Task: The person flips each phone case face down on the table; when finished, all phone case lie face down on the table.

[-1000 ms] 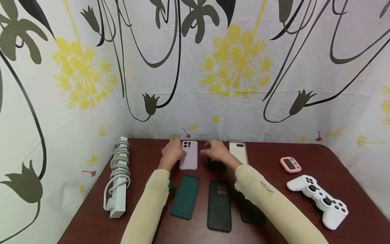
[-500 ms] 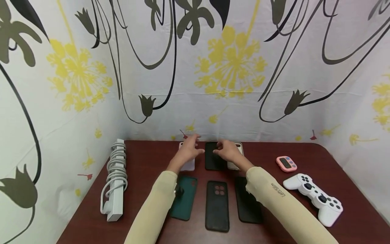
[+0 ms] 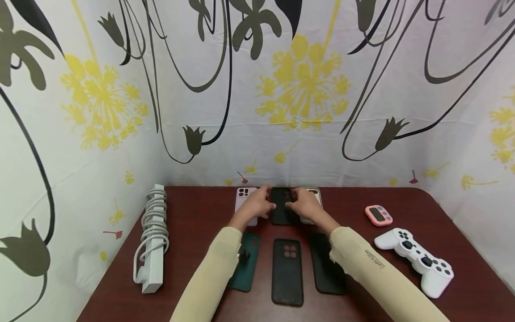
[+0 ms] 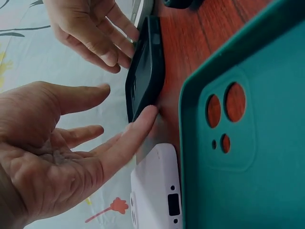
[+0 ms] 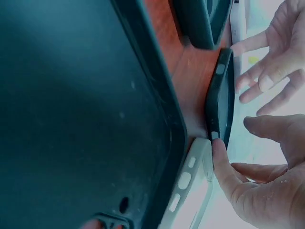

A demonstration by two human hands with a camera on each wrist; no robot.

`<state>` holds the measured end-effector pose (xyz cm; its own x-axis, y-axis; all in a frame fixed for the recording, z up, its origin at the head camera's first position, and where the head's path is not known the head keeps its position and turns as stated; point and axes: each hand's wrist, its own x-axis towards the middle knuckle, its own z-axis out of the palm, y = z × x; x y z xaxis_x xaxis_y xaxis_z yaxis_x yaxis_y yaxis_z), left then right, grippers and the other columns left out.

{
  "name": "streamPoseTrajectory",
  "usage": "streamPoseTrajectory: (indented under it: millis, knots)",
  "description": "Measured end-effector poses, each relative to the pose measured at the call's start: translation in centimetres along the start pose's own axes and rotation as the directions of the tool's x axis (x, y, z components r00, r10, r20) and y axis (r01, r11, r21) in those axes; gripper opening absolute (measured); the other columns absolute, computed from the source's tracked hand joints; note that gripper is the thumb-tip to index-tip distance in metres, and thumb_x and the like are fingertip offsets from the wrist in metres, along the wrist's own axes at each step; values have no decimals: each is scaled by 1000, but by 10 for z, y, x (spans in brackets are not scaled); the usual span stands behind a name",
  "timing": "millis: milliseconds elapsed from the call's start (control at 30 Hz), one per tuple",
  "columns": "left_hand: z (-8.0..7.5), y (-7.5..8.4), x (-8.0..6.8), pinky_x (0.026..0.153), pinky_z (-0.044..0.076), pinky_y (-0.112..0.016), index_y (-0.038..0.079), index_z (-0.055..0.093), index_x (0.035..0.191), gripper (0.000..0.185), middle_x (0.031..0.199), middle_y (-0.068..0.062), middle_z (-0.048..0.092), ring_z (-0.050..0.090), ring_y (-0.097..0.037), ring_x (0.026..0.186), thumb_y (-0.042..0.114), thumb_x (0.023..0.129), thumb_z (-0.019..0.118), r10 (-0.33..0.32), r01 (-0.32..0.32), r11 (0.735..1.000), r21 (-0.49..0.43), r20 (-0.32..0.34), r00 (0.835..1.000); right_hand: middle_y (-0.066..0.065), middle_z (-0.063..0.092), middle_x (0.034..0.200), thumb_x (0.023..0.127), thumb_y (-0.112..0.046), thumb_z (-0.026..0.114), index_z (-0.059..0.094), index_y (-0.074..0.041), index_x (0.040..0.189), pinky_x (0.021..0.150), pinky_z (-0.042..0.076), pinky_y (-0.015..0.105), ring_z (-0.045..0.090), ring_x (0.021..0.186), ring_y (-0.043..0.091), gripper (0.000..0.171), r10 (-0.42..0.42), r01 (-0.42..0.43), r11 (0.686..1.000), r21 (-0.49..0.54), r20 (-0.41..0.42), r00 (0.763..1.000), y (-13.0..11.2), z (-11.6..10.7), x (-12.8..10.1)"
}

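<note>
1. Flower-printed sheeting [image 3: 306,80] in black and yellow walls off the back and sides of a dark red-brown table [image 3: 193,214].
2. A white power strip [image 3: 154,237] with its cord coiled round it lies at the table's left edge; a white game controller [image 3: 418,261] lies at the right, with a small pink timer [image 3: 378,215] just behind it.
3. Three phone cases make a near row: a teal case [image 3: 247,264], a black case with a camera cut-out [image 3: 287,270] and a plain dark case [image 3: 327,268], lying side by side with their long axes running away from the person.
4. In the far row a lilac case [image 3: 243,197] lies left and a pale case [image 3: 314,193] right, both partly covered by the hands.
5. Between them lies the black middle case [image 3: 281,205], flat on the table near the back wall, long axis also pointing away from the person.
6. The left hand [image 3: 257,205] touches that case's left long edge with a straight fingertip [image 4: 147,114]; its fingers are spread and relaxed, grasping nothing.
7. The right hand [image 3: 303,205] meets the opposite long edge, a fingertip [image 5: 219,148] on the rim; its fingers too are loose, gripping nothing.
8. The case thus lies directly between the two hands, each equally near, pressed from either side across its short axis.
</note>
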<state>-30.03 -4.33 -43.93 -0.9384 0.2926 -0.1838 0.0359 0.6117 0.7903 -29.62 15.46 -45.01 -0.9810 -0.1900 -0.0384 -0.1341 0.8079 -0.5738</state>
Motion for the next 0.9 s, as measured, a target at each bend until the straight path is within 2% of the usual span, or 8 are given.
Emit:
streamPoseTrajectory:
  millis: [133,367,567,700,800,867,900]
  knots:
    - [3,0,1,72,66,-41,10,33,164,67,160,-24,47,73,-35,103,6,105,63,-13,15,999,-29,34,999,28,66,136,101,-23,71,51,8,150,98,58,53,69,115,38,61,-8,8,1000,18,5,1000,-3,2,-5]
    - [6,0,3,75,66,-40,10,31,166,74,160,-23,48,72,-35,113,6,102,68,-68,68,998,-7,53,996,27,69,130,99,-22,73,53,9,147,94,58,52,71,110,37,61,-36,37,999,20,-43,998,-3,9,-7]
    - [4,2,3,76,66,-42,8,28,167,77,160,-26,48,73,-35,109,4,101,69,-56,55,998,17,56,997,30,63,140,97,-18,75,41,8,156,97,58,54,70,118,42,73,-66,69,996,55,-42,997,-1,11,-7]
    - [4,5,3,74,66,-40,8,29,166,75,159,-25,50,73,-35,112,6,102,67,-50,48,998,50,45,998,30,61,143,98,-19,73,37,5,159,98,58,55,68,121,43,75,-53,55,996,76,-22,998,0,9,-6]
    - [4,7,3,74,66,-41,7,30,166,74,159,-26,49,74,-34,106,9,102,69,-62,60,997,45,42,997,29,61,144,99,-20,72,38,4,159,98,58,54,68,121,42,73,-39,39,996,79,-11,999,2,8,-6]
    - [5,8,2,74,65,-40,6,31,165,74,159,-26,49,75,-31,97,10,102,69,-68,66,997,50,38,997,28,61,144,101,-23,70,40,4,158,100,57,55,67,123,42,70,-26,26,996,90,-4,1000,2,8,-6]
    - [5,8,2,74,65,-40,6,31,165,74,159,-26,49,75,-31,93,11,102,69,-70,68,996,52,36,997,28,64,140,102,-25,69,40,3,159,97,58,53,69,119,40,70,-16,15,995,102,6,1000,2,8,-7]
